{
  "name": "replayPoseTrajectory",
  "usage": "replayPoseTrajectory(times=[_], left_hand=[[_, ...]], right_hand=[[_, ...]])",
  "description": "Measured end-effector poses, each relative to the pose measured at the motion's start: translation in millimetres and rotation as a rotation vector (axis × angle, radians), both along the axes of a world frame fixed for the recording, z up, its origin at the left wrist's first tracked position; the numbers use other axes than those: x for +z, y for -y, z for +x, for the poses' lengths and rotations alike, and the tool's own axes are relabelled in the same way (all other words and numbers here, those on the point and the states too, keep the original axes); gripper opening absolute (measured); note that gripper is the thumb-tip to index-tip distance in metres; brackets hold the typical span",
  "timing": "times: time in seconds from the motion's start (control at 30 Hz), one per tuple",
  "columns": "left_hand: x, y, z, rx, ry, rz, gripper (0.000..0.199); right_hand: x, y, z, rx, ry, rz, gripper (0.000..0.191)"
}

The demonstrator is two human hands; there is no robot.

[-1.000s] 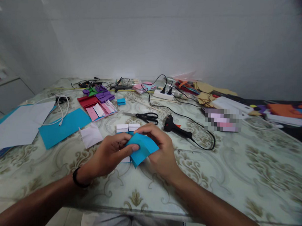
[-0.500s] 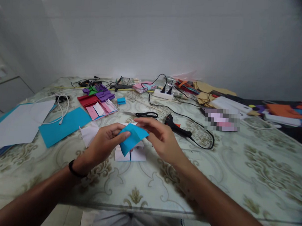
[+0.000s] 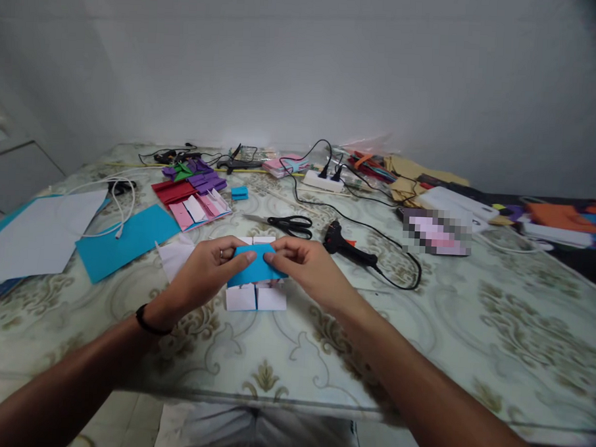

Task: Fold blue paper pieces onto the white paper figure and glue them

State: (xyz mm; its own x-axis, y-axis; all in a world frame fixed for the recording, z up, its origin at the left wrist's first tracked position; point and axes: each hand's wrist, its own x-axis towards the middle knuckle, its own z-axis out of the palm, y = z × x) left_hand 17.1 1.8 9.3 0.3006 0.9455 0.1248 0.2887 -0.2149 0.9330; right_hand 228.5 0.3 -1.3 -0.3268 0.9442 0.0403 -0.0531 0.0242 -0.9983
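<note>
A small blue paper piece (image 3: 257,266) is held up between both hands. My left hand (image 3: 212,262) pinches its left side, thumb on top, a ring on one finger. On the right side, my right hand (image 3: 308,267) grips the same paper with its thumb on the face. Beneath it on the table lie white folded papers (image 3: 271,299) with blue edges, partly covered by the blue piece. Black scissors (image 3: 290,225) rest just behind the hands. A black glue gun (image 3: 349,247) lies to the right of my right hand.
Blue sheet (image 3: 128,242), white sheet (image 3: 40,235) and folded coloured papers (image 3: 200,206) lie left on the patterned table (image 3: 441,348). Behind are a power strip (image 3: 323,181) and cables. A phone-like pixelated object (image 3: 436,233), envelopes (image 3: 403,188) and orange paper (image 3: 565,217) are right.
The blue paper has turned from a tilted position to nearly level. My right hand has closed on its right side, where its fingers were looser before. The view has shifted slightly.
</note>
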Motion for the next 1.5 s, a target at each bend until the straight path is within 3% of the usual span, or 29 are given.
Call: replayPoseTrajectory(times=[0.2, 0.37, 0.87, 1.07, 1.17, 1.27, 1.37, 1.5], left_hand=[[2.8, -1.5, -1.3, 0.028, -0.032, -0.016, 0.034], [4.5, -3.0, -3.9, 0.046, -0.109, 0.113, 0.039], [2.4, -6.0, -8.4, -0.052, -0.245, 0.215, 0.039], [2.1, -8.9, -9.2, -0.079, -0.231, 0.193, 0.031], [0.7, -10.1, -10.2, -0.040, -0.182, 0.184, 0.028], [-2.0, -12.1, -11.4, -0.083, -0.105, 0.097, 0.028], [-4.5, -13.6, -11.6, -0.141, -0.038, 0.016, 0.032], [-4.9, -12.7, -9.7, -0.092, -0.034, 0.032, 0.039]], right_hand=[[2.6, -0.3, 2.8, -0.038, 0.029, 0.027, 0.033], [2.5, -0.2, 2.8, -0.052, 0.080, 0.024, 0.031], [2.6, 1.4, 2.8, -0.051, 0.281, 0.260, 0.032], [1.9, -0.2, 4.0, -0.097, 0.301, 0.243, 0.033], [2.3, -2.2, 6.1, -0.052, 0.284, 0.188, 0.039], [2.6, -4.6, 8.3, -0.030, 0.263, 0.151, 0.039], [3.1, -6.4, 9.6, -0.038, 0.260, 0.162, 0.039], [3.3, -7.4, 10.1, -0.034, 0.263, 0.163, 0.038]])
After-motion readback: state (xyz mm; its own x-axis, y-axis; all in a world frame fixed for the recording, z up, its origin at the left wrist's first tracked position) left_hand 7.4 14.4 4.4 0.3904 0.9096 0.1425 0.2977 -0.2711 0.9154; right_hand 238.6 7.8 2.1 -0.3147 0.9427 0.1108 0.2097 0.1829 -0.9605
